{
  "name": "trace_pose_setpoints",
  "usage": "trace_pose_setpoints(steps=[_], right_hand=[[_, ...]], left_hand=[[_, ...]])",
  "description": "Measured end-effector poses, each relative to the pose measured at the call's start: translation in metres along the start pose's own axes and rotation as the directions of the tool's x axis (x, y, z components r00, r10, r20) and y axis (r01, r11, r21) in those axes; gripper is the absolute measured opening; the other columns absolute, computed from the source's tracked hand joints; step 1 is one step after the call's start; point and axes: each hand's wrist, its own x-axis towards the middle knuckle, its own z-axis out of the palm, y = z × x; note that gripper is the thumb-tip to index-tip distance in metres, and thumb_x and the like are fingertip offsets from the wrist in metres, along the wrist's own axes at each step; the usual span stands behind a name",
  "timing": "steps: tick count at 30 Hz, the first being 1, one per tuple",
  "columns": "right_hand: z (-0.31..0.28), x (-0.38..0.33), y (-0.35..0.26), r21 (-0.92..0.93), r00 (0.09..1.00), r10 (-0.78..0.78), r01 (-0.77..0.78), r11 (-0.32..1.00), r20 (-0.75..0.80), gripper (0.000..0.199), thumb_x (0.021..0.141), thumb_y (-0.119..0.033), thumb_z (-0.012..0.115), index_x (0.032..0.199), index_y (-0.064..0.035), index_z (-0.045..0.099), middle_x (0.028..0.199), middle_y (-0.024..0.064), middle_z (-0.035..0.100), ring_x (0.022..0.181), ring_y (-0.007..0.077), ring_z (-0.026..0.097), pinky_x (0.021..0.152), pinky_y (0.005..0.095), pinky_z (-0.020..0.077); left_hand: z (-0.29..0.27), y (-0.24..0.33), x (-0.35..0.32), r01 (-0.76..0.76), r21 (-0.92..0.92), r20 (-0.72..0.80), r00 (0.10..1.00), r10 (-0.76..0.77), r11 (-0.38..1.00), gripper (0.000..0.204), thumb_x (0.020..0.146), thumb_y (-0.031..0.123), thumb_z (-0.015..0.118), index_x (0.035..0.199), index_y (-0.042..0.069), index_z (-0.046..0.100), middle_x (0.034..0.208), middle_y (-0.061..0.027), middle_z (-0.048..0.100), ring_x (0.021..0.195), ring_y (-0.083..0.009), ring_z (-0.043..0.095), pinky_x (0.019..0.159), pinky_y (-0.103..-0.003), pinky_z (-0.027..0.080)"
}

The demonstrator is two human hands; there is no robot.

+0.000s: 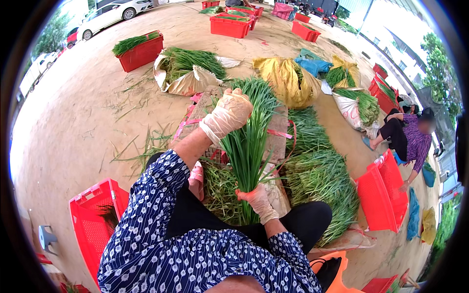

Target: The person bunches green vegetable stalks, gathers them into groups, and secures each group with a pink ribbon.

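1. A seated person in a blue flowered top looked down at a bundle of long green chives [249, 141] held upright over their lap.
2. The right hand [258, 200], in a thin clear glove, had its fingers clamped around the bundle's lower stems.
3. The left hand [229, 113], also gloved, was raised against the upper leaves, its fingers curled together over them; whether they squeezed the leaves could not be told.
4. Behind the bundle a low wooden board [278, 132] lay on the ground with pink ties [188, 122] draped over it.
5. A heap of cut chives [320, 180] lay on the ground just to the right of the person's knee.
6. A red plastic crate [93, 215] stood at the person's left, another red crate [383, 195] tipped on its side at the right.
7. Farther off, open sacks [188, 73] spilled more greens, and a yellow sack [283, 78] lay beside them.
8. Another person [408, 139] in purple sat on the ground at the right, well apart.
9. Loose green leaves were scattered over the sandy ground [83, 112].
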Motion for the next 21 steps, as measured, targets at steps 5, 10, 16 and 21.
trace_pose_setpoints(steps=[5,10,16,21], right_hand=[[-0.008,-0.002,0.005,-0.066,1.000,-0.012,0.010,0.998,-0.023,0.026,0.075,0.004,0.077,0.099,0.0033,0.068,0.083,0.0073,0.072,0.069,0.0143,0.067,0.062,0.0294,0.0554],[-0.008,-0.003,0.004,-0.116,1.000,-0.012,0.010,0.993,-0.014,0.026,0.075,0.004,0.076,0.099,0.0030,0.068,0.084,0.0072,0.072,0.071,0.0145,0.068,0.064,0.0292,0.0561],[-0.008,-0.006,0.004,-0.096,0.999,0.032,-0.036,0.995,-0.037,0.028,0.073,0.002,0.079,0.099,0.0022,0.069,0.085,0.0070,0.073,0.072,0.0147,0.069,0.064,0.0296,0.0560],[-0.013,-0.007,0.011,-0.235,0.998,-0.025,0.012,0.972,-0.053,0.032,0.070,0.006,0.078,0.101,0.0050,0.070,0.086,0.0083,0.073,0.073,0.0147,0.069,0.064,0.0296,0.0566]], left_hand=[[-0.038,-0.016,0.021,0.393,-0.722,0.160,0.896,-0.415,0.569,0.024,0.091,0.018,0.055,0.085,0.004,0.073,0.070,-0.0124,0.068,0.067,-0.0256,0.065,0.065,-0.040,0.051],[-0.036,-0.059,0.018,0.354,-0.605,0.015,0.900,-0.435,0.713,0.022,0.095,0.026,0.065,0.096,0.006,0.075,0.076,-0.0111,0.068,0.072,-0.0245,0.064,0.068,-0.038,0.050],[-0.023,-0.056,0.011,0.058,-0.346,-0.104,0.990,-0.100,0.936,0.041,0.085,0.002,0.062,0.120,0.019,0.071,0.079,-0.0090,0.061,0.077,-0.0306,0.061,0.070,-0.043,0.048],[-0.010,-0.049,0.002,-0.073,0.036,-0.102,0.992,0.076,0.997,0.019,0.083,0.013,0.060,0.099,0.013,0.071,0.083,-0.0098,0.065,0.080,-0.0338,0.062,0.073,-0.040,0.050]])
